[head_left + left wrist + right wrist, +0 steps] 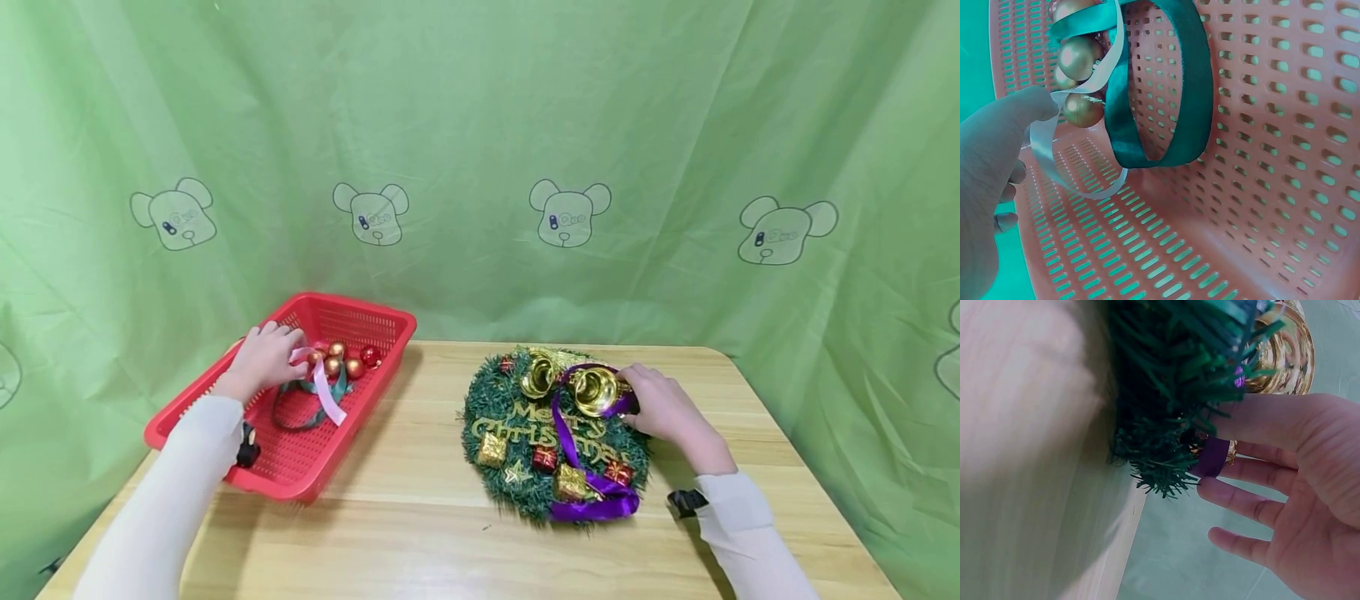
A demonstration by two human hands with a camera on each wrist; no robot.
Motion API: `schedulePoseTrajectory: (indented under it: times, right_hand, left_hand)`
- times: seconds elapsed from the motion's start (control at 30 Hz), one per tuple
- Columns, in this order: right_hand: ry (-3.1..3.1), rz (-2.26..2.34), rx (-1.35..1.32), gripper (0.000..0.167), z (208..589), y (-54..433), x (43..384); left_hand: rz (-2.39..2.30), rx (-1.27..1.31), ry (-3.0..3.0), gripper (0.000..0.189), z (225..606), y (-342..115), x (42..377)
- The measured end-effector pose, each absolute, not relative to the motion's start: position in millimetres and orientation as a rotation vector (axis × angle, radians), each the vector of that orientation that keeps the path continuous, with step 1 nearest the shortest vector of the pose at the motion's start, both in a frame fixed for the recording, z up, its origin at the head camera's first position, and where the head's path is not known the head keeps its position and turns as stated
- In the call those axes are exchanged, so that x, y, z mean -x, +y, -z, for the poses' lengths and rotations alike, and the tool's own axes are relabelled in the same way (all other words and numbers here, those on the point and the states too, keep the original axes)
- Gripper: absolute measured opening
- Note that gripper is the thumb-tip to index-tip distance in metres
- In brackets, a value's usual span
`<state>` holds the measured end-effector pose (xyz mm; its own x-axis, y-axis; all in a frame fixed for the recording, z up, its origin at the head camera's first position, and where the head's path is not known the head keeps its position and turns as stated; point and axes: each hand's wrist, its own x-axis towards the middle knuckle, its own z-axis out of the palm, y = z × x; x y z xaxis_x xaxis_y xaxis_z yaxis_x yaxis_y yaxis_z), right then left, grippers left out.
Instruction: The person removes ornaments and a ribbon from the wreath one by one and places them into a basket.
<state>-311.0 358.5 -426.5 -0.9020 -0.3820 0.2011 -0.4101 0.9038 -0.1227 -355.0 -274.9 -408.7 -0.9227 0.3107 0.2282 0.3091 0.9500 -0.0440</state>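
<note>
Over the red plastic basket [300, 487], my left hand [266, 354] pinches a pink ribbon [324, 387], which looks whitish in the left wrist view. The ribbon hangs beside a dark green ribbon [1194, 94] and several gold balls [1080, 57]. My right hand [667, 408] is at the right edge of a green tinsel wreath [480, 408]. Its thumb and fingers lie either side of a purple ribbon [1212, 457] by the right gold bell [595, 392]; the thumb tip is partly hidden by tinsel. A second gold bell [540, 375] lies to the left.
Gold lettering [555, 429], small gift boxes [492, 448] and a gold star [516, 473] decorate the wreath. A red ball [371, 356] lies in the basket. Basket and wreath rest on a wooden table [420, 533], with a green curtain [480, 125] behind.
</note>
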Motion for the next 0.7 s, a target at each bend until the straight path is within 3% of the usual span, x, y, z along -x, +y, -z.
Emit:
schedulePoseTrajectory:
  times: [0.7]
  right_hand:
    - [-2.891, -0.247, -0.606, 0.068, 427.0, 358.5, 310.6]
  left_hand:
    - [0.093, 0.505, -2.794, 0.04, 380.3, -253.3, 350.8]
